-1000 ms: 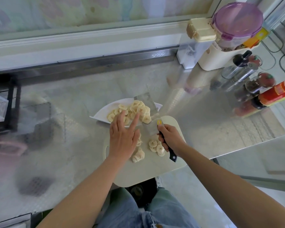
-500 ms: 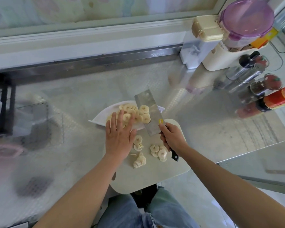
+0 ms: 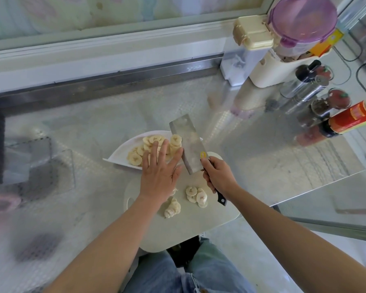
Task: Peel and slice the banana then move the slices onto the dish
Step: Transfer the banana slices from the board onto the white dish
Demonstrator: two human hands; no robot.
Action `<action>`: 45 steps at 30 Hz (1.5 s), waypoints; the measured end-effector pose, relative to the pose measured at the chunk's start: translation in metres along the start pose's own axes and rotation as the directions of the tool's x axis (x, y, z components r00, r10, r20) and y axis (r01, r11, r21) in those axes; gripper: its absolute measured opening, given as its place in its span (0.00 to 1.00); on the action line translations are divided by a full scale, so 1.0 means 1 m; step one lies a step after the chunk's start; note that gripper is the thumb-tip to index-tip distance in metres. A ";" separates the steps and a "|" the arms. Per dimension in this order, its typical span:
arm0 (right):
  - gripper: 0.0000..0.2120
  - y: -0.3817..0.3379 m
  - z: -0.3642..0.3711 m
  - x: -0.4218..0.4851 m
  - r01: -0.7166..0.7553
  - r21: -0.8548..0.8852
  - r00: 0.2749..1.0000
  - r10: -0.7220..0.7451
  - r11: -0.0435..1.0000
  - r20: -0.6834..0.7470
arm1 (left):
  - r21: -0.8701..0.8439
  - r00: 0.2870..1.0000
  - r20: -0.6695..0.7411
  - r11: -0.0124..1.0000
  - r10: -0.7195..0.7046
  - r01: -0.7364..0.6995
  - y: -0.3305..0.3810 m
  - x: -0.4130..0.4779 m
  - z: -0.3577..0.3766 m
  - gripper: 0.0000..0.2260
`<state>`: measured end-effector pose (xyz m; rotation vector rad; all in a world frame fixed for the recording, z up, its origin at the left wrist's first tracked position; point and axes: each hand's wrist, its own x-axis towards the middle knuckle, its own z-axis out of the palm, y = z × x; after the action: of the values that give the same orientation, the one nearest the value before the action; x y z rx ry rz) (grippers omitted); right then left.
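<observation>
Over the last second the cleaver (image 3: pixel 188 144) has tipped up from lying low across the dish, and the slices it carried now lie off the blade. The left hand's fingers (image 3: pixel 156 150) are straight and spread, palm down, reaching over the near rim with the forefinger close against the blade's left face; that flat pose suits sweeping fruit off steel rather than picking it up. Whether the fingertips actually touch the slices beneath them is hard to say, since the left hand (image 3: pixel 159 178) covers that spot. The right hand (image 3: pixel 218 176) is wrapped tightly round the black handle, holding the blade tilted above the dish (image 3: pixel 117 154), probably so anything clinging slides down into it. Most of the banana slices (image 3: pixel 135 157) are piled on that white dish, a few stacked beside the blade. A small cluster of slices (image 3: pixel 195 195) and a ragged end piece (image 3: pixel 172 208) remain on the cutting board (image 3: pixel 199 227), just behind the hands, so another scoop seems needed. Board and dish sit touching on the steel counter (image 3: pixel 114 115).
</observation>
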<state>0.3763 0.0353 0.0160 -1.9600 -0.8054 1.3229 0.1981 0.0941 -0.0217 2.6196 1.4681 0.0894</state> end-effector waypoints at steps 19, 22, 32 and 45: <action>0.18 0.021 -0.031 -0.019 0.013 0.111 0.994 -0.001 0.994 -0.110 | -0.026 0.996 0.027 0.996 -0.086 0.087 0.024 0.011 -0.011 0.24; 0.19 0.036 -0.034 -0.030 0.020 0.108 0.992 -0.007 0.994 -0.122 | -0.101 0.996 -0.055 0.993 -0.069 0.063 0.027 -0.008 -0.015 0.20; 0.18 0.108 -0.040 -0.086 -0.069 -0.015 0.978 0.065 0.997 -0.196 | -0.215 1.000 0.008 0.977 -0.003 0.005 0.033 -0.088 0.012 0.20; 0.20 0.115 0.015 -0.112 -0.108 -0.082 0.989 0.099 0.991 -0.106 | -0.077 0.973 0.227 0.996 0.052 -0.035 0.033 -0.108 0.029 0.29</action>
<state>0.3435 -0.1194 -0.0161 -2.1453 -0.7326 1.2541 0.1734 -0.0177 -0.0439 2.5062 1.3059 -0.1470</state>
